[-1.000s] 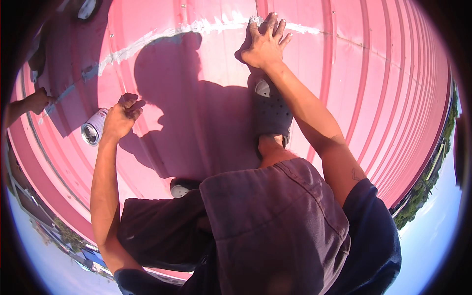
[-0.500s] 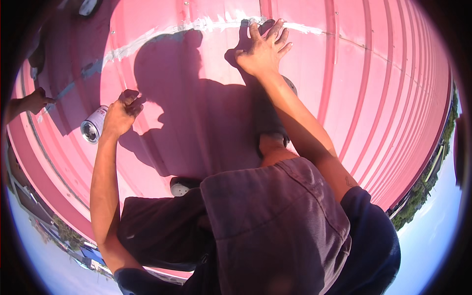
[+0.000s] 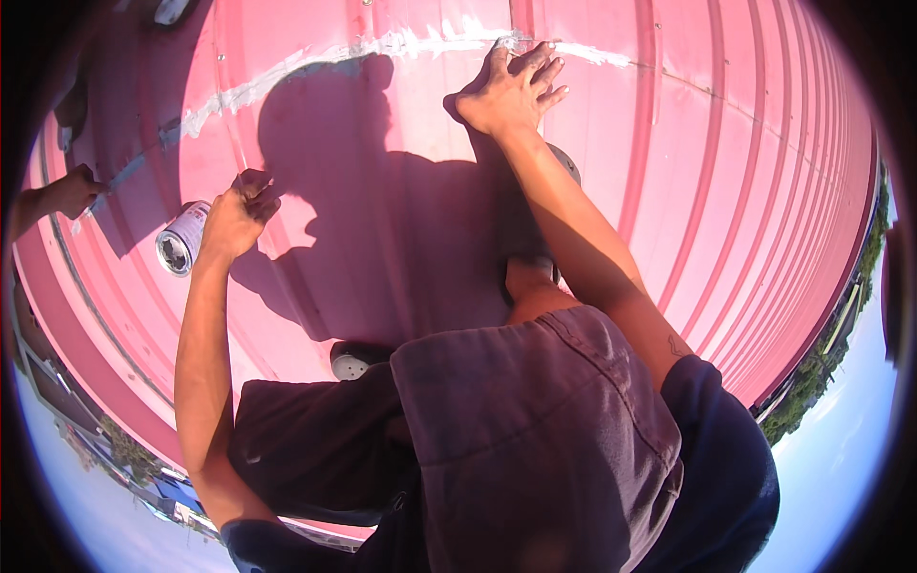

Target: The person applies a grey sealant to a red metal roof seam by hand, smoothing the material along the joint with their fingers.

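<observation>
My right hand (image 3: 508,97) reaches up to a whitish-grey smeared strip (image 3: 411,45) across the pink ribbed metal sheeting (image 3: 592,124). Its fingers are spread and dark-smudged, and one fingertip meets the strip. Over on the left, my left hand (image 3: 234,220) has its fingers curled in, their tips darkened; whatever may be between them is too small to make out. Beside its wrist is a tilted metal can (image 3: 183,239) with a pale label and an open end facing me. I cannot tell whether the hand touches the can.
Another person's hand (image 3: 76,191) is by the strip's left end, with shoes farther up. My shoes (image 3: 349,363) rest on the sheeting, under my shadow (image 3: 382,210). Raised ribs and screws cross the surface. Beyond the roof's edge are trees (image 3: 812,392) and sky.
My right hand has shifted slightly, its fingertips moving a little along the strip. The other person's shadow on the left has drawn back leftward. My left hand stays nearly in place.
</observation>
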`<act>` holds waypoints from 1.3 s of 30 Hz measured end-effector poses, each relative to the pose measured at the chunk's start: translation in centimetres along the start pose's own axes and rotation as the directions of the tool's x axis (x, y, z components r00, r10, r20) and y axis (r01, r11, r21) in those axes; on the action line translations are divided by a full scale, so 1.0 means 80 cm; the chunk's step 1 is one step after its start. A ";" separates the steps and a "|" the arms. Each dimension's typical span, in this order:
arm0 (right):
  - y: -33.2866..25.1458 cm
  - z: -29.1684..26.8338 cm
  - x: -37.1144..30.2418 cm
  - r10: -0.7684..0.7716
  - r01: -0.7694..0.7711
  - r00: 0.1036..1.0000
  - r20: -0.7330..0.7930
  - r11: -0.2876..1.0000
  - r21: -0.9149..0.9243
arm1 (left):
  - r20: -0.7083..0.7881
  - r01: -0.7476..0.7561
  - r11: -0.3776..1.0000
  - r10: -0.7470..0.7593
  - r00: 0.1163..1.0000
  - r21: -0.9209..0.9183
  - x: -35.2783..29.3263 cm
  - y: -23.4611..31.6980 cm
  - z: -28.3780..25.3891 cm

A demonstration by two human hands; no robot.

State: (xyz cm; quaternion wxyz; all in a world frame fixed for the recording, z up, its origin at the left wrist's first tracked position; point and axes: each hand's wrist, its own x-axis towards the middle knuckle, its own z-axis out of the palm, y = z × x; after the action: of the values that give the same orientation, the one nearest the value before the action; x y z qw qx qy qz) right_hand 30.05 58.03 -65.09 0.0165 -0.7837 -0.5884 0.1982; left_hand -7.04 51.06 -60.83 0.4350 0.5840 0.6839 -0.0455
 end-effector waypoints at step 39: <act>0.007 -0.034 0.014 0.030 -0.040 0.961 0.275 0.999 0.030 | -0.011 -0.010 0.996 0.011 1.000 0.091 0.004 0.002 -0.009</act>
State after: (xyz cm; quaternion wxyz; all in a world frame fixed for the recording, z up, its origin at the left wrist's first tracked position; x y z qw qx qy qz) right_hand 31.73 59.46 -63.10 -0.0549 -0.7584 -0.5676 0.3157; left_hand -7.28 51.72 -60.54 0.4044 0.6069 0.6805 -0.0710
